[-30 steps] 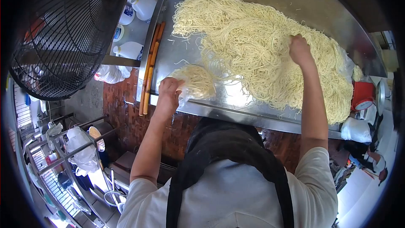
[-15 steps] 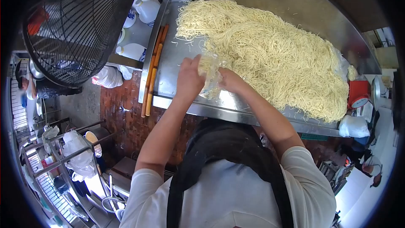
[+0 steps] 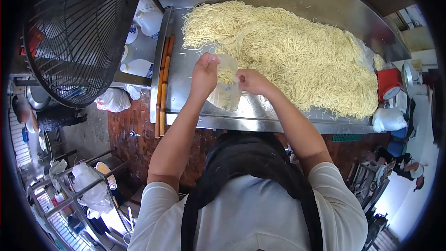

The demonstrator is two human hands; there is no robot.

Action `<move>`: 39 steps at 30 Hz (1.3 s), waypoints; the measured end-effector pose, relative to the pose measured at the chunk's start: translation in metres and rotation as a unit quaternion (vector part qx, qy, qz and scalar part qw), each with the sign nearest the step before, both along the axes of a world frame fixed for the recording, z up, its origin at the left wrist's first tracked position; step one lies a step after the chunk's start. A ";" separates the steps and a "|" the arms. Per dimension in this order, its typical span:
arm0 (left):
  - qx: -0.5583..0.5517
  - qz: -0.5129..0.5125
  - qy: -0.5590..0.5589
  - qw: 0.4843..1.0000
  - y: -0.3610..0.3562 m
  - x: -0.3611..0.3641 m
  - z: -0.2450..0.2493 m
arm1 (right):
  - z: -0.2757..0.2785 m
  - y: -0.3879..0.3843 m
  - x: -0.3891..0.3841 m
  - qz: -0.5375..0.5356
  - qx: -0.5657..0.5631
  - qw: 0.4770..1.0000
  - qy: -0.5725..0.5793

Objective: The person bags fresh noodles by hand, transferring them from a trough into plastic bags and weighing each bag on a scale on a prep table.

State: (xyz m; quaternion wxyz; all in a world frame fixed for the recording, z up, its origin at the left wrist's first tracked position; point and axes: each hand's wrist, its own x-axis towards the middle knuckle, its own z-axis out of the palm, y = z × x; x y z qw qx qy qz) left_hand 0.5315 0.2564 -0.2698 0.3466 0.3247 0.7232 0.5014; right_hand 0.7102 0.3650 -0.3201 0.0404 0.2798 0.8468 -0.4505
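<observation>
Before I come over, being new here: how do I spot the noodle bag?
Find the metal table bearing the broad noodle heap. By the heap's left part, the left hand and right hand hold a translucent bag. Noodles show inside, unlike in the white bag at the table's right end.

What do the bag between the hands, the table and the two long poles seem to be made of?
The bag: probably thin, cloudy-clear plastic; noodles show through it. The table: likely stainless steel, smooth and grey with bright reflections. The poles: perhaps bamboo or wood, brownish, with darker bands.
</observation>
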 end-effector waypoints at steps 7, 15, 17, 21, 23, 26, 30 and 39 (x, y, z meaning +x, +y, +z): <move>0.139 0.055 -0.178 0.973 -0.020 0.068 0.048 | 0.080 -0.030 0.033 -0.009 0.025 0.963 0.266; 0.183 -0.101 -0.208 0.956 0.008 0.198 0.096 | 0.122 -0.022 0.163 -0.170 0.201 0.935 0.237; 0.197 -0.139 -0.195 0.951 0.018 0.239 0.110 | 0.122 -0.014 0.200 -0.255 0.259 0.896 0.254; 0.177 -0.097 -0.213 0.956 0.036 0.299 0.121 | 0.118 0.040 0.300 -0.216 0.225 0.949 0.043; 0.183 -0.086 -0.217 0.955 0.041 0.317 0.105 | 0.129 0.058 0.365 -0.184 0.183 0.964 -0.053; 0.154 -0.079 -0.217 0.961 0.049 0.369 0.087 | 0.148 0.075 0.445 -0.162 0.173 0.967 -0.091; 0.081 -0.131 -0.189 0.970 0.066 0.426 0.078 | 0.166 0.083 0.513 -0.220 0.145 0.962 -0.065; -0.021 -0.370 0.072 0.926 0.136 0.473 0.049 | 0.124 0.092 0.592 -0.382 0.175 0.904 -0.086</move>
